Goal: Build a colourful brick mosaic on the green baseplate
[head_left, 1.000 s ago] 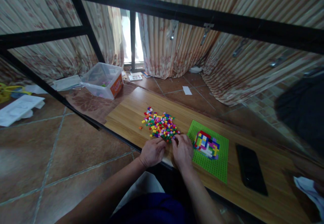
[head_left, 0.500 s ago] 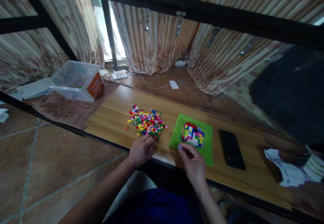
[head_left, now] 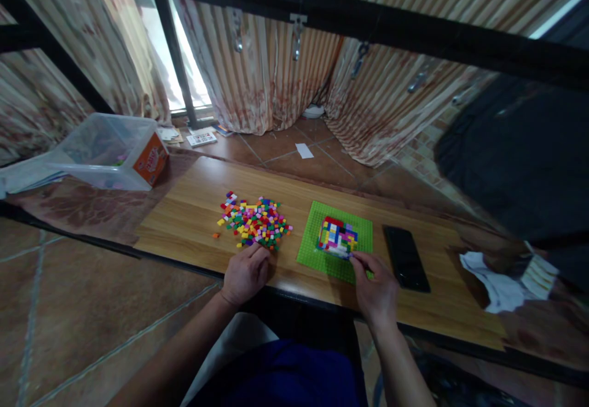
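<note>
Right hand (head_left: 377,285) sweeps across to the build (head_left: 338,236)!
Fingertips pinched on what looks like a purple brick (head_left: 351,256), it's now at the build's near right corner on the green board (head_left: 364,218); left hand (head_left: 246,274) curls by the pile (head_left: 256,220), its grip impossible to tell.

A home, seemingly — patterned curtains (head_left: 269,85), tiled floor (head_left: 105,302).
</note>
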Action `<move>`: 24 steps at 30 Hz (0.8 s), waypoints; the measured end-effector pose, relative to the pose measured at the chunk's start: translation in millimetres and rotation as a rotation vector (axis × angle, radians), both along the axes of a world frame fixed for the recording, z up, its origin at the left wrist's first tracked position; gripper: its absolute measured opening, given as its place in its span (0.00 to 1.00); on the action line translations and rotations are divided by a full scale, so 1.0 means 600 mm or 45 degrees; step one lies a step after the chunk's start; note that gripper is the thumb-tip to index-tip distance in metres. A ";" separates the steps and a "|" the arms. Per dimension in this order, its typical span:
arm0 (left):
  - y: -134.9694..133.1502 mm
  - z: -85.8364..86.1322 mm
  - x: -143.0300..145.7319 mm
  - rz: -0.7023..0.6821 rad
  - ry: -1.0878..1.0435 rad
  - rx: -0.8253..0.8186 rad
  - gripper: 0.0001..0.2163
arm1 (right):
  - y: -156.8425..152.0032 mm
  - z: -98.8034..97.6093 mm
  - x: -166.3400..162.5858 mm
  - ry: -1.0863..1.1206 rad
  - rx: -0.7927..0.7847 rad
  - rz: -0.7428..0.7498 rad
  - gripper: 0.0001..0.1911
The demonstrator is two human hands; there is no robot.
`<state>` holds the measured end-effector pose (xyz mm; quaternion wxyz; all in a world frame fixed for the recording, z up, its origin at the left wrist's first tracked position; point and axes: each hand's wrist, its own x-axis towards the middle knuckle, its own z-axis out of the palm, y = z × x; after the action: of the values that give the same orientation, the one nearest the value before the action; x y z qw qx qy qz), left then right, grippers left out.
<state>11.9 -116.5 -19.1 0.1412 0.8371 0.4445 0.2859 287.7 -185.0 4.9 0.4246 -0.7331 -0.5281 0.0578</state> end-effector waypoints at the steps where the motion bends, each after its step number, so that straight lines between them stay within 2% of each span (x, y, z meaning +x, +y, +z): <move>1: 0.000 0.000 0.000 0.000 0.000 -0.004 0.10 | 0.003 0.000 -0.001 -0.035 0.010 0.023 0.16; 5: 0.000 -0.001 0.000 0.007 0.007 -0.009 0.09 | 0.013 -0.004 -0.003 -0.130 0.048 0.063 0.15; 8: 0.001 -0.002 -0.001 0.009 0.019 -0.008 0.09 | 0.017 -0.012 -0.001 -0.153 0.066 0.008 0.16; 12: 0.001 -0.001 -0.001 0.005 0.028 -0.015 0.10 | 0.016 -0.020 0.004 -0.114 0.047 -0.066 0.16; 24: 0.001 0.001 0.001 0.008 0.002 0.001 0.09 | 0.014 -0.027 0.004 -0.019 0.094 -0.086 0.14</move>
<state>12.2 -115.7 -18.3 0.1397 0.8360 0.4471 0.2859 290.4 -176.8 -11.6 0.4490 -0.7349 -0.5079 0.0183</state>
